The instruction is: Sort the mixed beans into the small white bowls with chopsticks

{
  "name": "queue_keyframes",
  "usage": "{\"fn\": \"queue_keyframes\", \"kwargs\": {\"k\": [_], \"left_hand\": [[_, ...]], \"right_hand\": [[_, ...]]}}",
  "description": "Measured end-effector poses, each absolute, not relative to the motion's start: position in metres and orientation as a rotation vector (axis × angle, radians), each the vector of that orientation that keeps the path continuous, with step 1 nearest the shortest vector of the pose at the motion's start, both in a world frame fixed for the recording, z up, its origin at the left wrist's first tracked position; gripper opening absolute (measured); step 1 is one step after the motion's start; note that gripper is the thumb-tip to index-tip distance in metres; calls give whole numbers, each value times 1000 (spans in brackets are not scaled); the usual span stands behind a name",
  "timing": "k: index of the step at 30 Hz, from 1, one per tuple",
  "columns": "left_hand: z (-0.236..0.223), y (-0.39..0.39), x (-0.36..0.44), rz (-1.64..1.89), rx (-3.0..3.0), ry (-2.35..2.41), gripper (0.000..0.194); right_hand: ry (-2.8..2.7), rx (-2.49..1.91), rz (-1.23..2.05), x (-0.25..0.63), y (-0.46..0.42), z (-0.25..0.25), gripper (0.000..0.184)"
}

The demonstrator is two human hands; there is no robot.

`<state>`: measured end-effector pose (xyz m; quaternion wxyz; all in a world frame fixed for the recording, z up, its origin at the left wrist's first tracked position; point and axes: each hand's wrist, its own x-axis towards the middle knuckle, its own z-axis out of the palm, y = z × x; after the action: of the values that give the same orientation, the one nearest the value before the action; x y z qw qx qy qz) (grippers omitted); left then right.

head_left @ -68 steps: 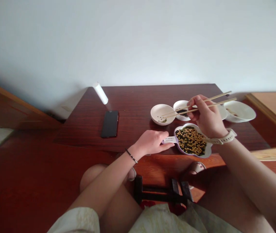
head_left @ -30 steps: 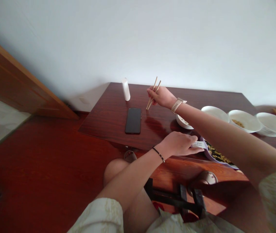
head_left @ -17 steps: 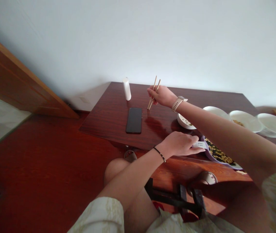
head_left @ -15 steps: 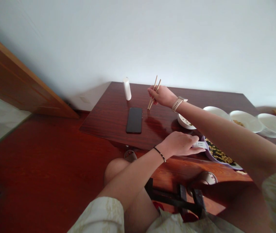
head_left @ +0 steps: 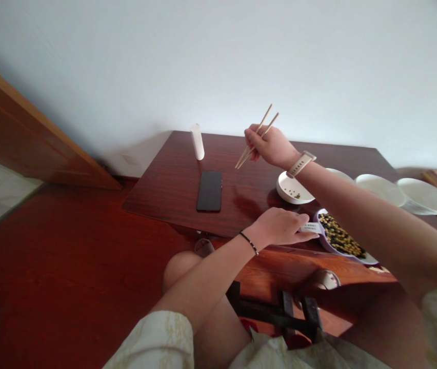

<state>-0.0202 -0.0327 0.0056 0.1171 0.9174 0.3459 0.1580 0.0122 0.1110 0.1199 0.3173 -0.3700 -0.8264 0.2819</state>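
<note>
Pinching wooden chopsticks (head_left: 255, 145) in the right hand (head_left: 271, 147), tips apparently empty, behind the purple-rimmed dish (head_left: 324, 241). Left hand (head_left: 278, 228) lies open, fingertips on a paper slip (head_left: 311, 227) at the dish's left rim. Dish holds yellow beans (head_left: 339, 237) and dark seeds. White bowl (head_left: 293, 188) behind it holds few grains (head_left: 295, 195); two white bowls (head_left: 380, 188) (head_left: 424, 196) sit farther right.

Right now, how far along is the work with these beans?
It looks early on. Done so far: only a few bits lie in the small white bowl. In hand: the right hand holds the chopsticks above the table, while the left hand rests on a paper slip. Left: the purple-rimmed dish is still full of yellow beans and dark pieces.
</note>
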Motion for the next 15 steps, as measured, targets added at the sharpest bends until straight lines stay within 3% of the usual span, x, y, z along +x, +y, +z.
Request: {"fn": "queue_keyframes", "kwargs": {"k": [7,15], "left_hand": [[10,-32,-17,435,2697,1051,51],[11,-26,-9,445,2677,1044,52]], "right_hand": [[-1921,-989,765,121,79,147,40],[-1779,-1104,824,201,54,121,43]]}}
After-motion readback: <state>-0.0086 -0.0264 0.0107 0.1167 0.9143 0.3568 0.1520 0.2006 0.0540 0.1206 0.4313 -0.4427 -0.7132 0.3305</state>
